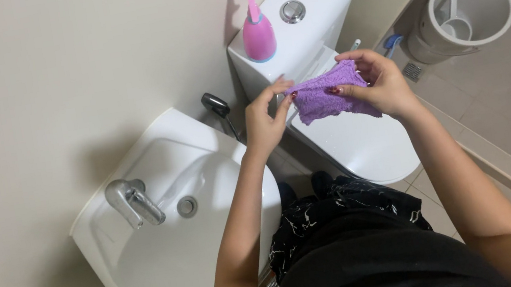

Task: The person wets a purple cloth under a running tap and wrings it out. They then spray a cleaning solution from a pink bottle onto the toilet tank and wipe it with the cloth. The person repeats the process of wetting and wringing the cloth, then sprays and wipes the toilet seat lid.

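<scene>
I am pinching a purple cloth (329,96) between my left hand (264,122) and right hand (383,84), above the closed white toilet (365,146); a pink brush holder (259,37) is standing far on the cistern, the washbasin (149,249) lying left.

Two hands are counted: left hand (264,123), right hand (382,81). One purple cloth (328,95) is pinched between them. One toilet (334,76) is seen beneath, one sink (169,246) left of them, one pink brush (257,30) above, one bucket (462,15) to the right.
</scene>
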